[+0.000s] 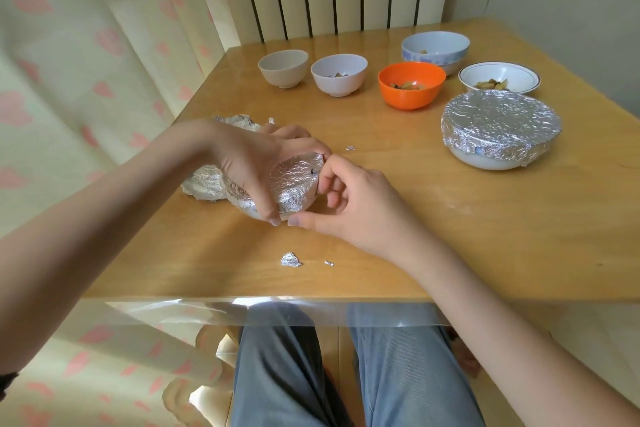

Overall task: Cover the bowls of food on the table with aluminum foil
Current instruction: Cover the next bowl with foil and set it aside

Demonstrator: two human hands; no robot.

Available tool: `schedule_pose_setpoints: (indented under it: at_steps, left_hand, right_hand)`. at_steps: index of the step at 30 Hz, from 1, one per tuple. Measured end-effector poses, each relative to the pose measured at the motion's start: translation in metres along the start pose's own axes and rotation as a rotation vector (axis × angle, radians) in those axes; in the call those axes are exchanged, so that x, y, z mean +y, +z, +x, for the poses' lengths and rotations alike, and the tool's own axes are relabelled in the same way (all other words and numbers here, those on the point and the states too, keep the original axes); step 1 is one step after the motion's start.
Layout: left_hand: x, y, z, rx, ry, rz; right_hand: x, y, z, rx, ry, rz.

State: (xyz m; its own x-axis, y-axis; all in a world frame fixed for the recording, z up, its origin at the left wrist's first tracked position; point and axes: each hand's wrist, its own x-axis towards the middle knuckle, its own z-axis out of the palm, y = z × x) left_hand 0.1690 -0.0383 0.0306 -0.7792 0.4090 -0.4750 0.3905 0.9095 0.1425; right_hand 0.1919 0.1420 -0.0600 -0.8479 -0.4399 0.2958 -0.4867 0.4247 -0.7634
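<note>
at the centre left of the frame the person works on a small bowl (277, 194) already draped in foil (294, 180), tilted up off the desk (450, 236) so its wrapped top faces the right of the frame. the left hand (252, 163) curls over the bowl from the upper left, fingers wrapped across the far rim and thumb pressed down near the lower edge, so it grips the bowl and foil together. the right hand (346, 201) comes in from the lower right with fingers bent, its fingertips pinching at the foil edge on the bowl's right side and its thumb touching the lower rim just beside the left thumb. the step in hand looks like crimping the foil skirt under the rim. to do it well, the left hand should hold the bowl steady while the right works round the rim in short pinches, folding the foil down against the wall rather than pulling, since the thin sheet seems to tear easily; a dark spot near the right edge may already be a small hole, and loose scraps (291, 259) lie on the desk below. tilting too far could spill the food. a larger covered bowl (498, 128) sits at the right, and an orange bowl (411, 84) and other bowls stand uncovered along the top. crumpled foil (204, 185) lies just left of the bowl.
</note>
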Motion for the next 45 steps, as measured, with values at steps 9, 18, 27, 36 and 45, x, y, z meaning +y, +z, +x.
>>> schedule_pose_setpoints:
  at_steps: [9,18,27,36,45]
  left_hand:
    - [-0.004,-0.002,0.003,-0.059,-0.023,-0.009]
    - [-0.003,-0.001,0.005,-0.057,-0.047,0.023]
    - [-0.005,0.000,0.005,-0.065,-0.069,0.017]
    - [-0.005,0.002,0.004,-0.067,-0.064,0.011]
    - [-0.002,-0.003,0.002,-0.074,-0.080,0.038]
  right_hand:
    - [-0.005,0.002,0.005,0.062,0.020,-0.028]
    - [-0.002,-0.012,0.032,-0.049,0.114,0.041]
    - [0.005,-0.014,0.038,-0.160,0.072,0.156]
    - [0.003,-0.009,0.037,-0.127,0.032,0.216]
    - [0.028,-0.023,0.016,-0.094,0.105,0.149]
